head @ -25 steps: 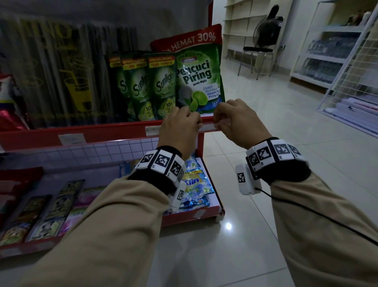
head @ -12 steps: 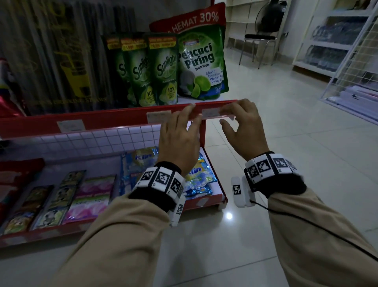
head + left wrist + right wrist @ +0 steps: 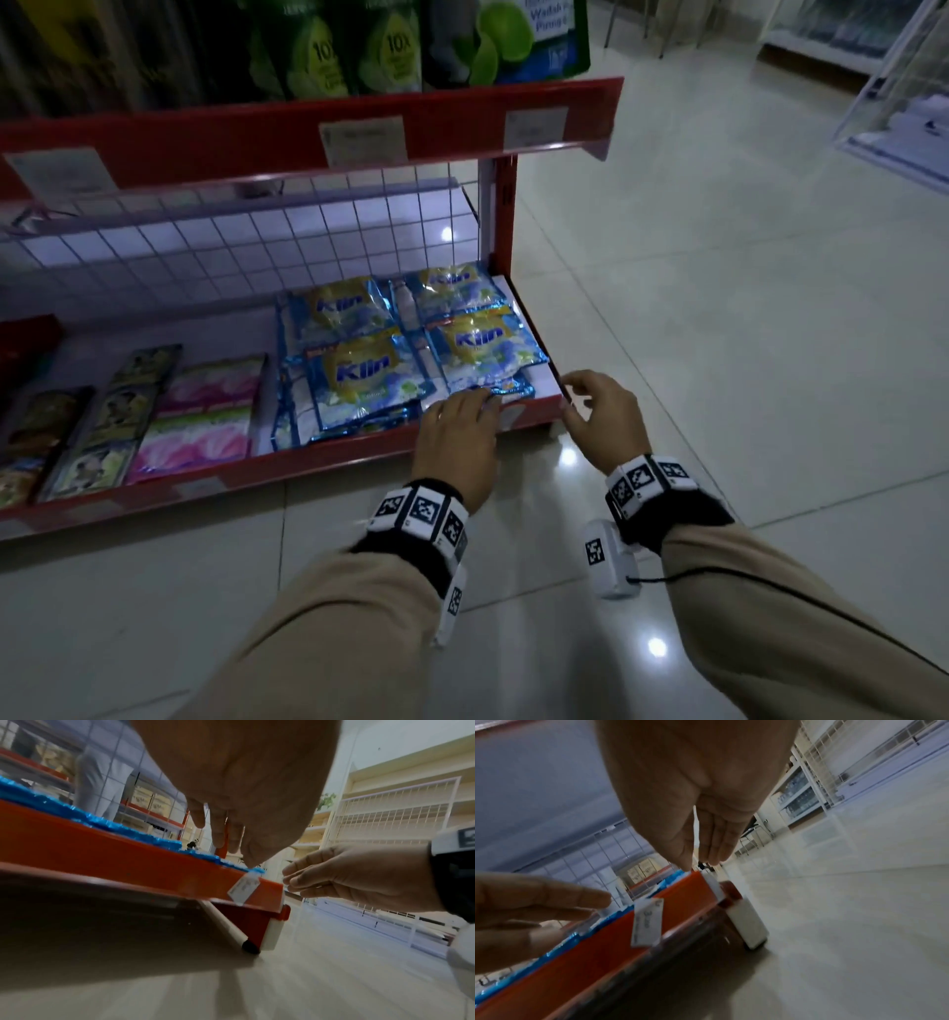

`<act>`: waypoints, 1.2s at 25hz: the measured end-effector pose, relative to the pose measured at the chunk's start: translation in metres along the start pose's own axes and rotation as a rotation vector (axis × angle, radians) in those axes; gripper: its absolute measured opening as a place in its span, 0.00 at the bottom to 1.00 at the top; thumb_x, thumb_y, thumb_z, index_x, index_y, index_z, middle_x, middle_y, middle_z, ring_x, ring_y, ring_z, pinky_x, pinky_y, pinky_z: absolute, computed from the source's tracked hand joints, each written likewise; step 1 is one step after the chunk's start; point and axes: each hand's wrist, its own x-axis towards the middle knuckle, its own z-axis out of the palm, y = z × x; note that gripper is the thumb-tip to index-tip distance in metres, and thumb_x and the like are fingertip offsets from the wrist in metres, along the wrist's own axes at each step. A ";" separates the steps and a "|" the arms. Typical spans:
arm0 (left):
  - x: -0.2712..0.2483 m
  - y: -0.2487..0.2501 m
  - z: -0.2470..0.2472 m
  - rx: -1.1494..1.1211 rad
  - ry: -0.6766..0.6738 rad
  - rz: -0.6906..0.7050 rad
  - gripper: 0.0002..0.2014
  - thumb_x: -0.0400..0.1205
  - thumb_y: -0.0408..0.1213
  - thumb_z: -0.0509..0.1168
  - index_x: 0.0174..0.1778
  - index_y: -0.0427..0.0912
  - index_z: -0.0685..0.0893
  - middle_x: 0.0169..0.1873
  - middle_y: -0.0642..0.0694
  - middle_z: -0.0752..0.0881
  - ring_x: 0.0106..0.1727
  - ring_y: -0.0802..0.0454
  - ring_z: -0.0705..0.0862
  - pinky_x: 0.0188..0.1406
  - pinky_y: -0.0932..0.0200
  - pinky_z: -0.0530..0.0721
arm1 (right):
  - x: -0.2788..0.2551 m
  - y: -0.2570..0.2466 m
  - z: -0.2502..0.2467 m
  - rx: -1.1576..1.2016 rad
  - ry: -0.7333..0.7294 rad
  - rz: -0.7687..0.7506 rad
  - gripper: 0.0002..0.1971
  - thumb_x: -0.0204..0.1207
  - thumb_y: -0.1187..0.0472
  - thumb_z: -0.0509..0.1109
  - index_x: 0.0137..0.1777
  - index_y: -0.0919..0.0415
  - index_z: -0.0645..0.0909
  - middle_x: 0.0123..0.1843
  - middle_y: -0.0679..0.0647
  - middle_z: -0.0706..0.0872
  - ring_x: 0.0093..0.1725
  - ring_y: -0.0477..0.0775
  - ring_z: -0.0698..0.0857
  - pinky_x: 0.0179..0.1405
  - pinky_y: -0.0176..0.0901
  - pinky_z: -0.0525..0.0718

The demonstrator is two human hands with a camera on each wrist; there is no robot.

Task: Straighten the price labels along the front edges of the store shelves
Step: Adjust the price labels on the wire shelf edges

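Note:
A small white price label (image 3: 511, 415) hangs crooked on the red front edge (image 3: 308, 462) of the bottom shelf, near its right end. The wrist views show the label (image 3: 243, 888) (image 3: 647, 923) tilted, with one corner sticking above the edge. My left hand (image 3: 477, 406) reaches over the edge just left of the label with straight fingers (image 3: 226, 833) and holds nothing. At the shelf's right corner my right hand (image 3: 570, 398) hovers with loosely bent fingers (image 3: 700, 850), also empty. On the upper shelf's red edge sit three more labels (image 3: 364, 140) (image 3: 536, 126) (image 3: 61, 172).
Blue Klin sachets (image 3: 369, 370) lie on the bottom shelf behind my left hand, with pink and dark packets (image 3: 200, 411) further left. Green dish-soap pouches (image 3: 390, 46) stand on the upper shelf. A wire grid (image 3: 257, 241) backs the lower shelf. Tiled floor (image 3: 719, 308) spreads to the right.
Both hands let go of the upper shelf's right label and dropped to the right end of the bottom shelf. My view tipped downward with them.

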 end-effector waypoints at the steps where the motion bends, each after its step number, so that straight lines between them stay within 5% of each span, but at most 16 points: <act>1: -0.004 -0.001 0.011 0.005 -0.041 -0.004 0.28 0.82 0.39 0.57 0.80 0.46 0.61 0.79 0.47 0.64 0.78 0.47 0.62 0.76 0.50 0.56 | -0.007 0.006 0.007 0.000 -0.023 0.034 0.16 0.74 0.64 0.71 0.62 0.60 0.82 0.57 0.57 0.87 0.55 0.57 0.85 0.57 0.55 0.83; 7: -0.012 -0.011 0.031 0.003 -0.084 -0.006 0.32 0.83 0.36 0.54 0.83 0.42 0.51 0.82 0.46 0.56 0.82 0.47 0.54 0.79 0.50 0.53 | -0.031 0.005 0.028 0.074 0.065 0.068 0.23 0.74 0.66 0.66 0.69 0.54 0.78 0.56 0.53 0.89 0.53 0.55 0.87 0.54 0.45 0.84; 15: -0.018 -0.008 0.036 0.006 -0.108 -0.015 0.35 0.82 0.37 0.55 0.83 0.40 0.46 0.83 0.45 0.48 0.83 0.45 0.48 0.80 0.48 0.52 | -0.049 -0.001 0.044 0.136 0.183 0.109 0.22 0.77 0.65 0.68 0.72 0.58 0.77 0.64 0.57 0.86 0.60 0.56 0.85 0.62 0.48 0.83; 20: -0.020 -0.008 0.035 0.026 -0.049 -0.059 0.33 0.81 0.41 0.57 0.82 0.44 0.53 0.80 0.45 0.55 0.80 0.42 0.52 0.77 0.46 0.57 | -0.045 0.005 0.044 0.092 0.174 0.047 0.20 0.71 0.68 0.71 0.64 0.62 0.80 0.60 0.59 0.79 0.59 0.57 0.80 0.60 0.52 0.81; 26: -0.019 -0.012 0.035 0.030 0.024 -0.051 0.29 0.78 0.39 0.59 0.78 0.47 0.65 0.75 0.45 0.65 0.74 0.43 0.62 0.67 0.49 0.65 | -0.027 0.004 0.039 -0.214 0.127 -0.036 0.12 0.70 0.58 0.73 0.53 0.59 0.83 0.55 0.58 0.82 0.56 0.62 0.74 0.51 0.53 0.77; 30: -0.018 -0.012 0.035 0.020 0.073 -0.052 0.27 0.75 0.38 0.62 0.73 0.47 0.70 0.68 0.44 0.71 0.68 0.43 0.68 0.61 0.50 0.69 | -0.017 0.002 0.039 -0.216 0.072 -0.115 0.15 0.70 0.57 0.74 0.56 0.55 0.83 0.54 0.56 0.83 0.55 0.61 0.76 0.49 0.52 0.75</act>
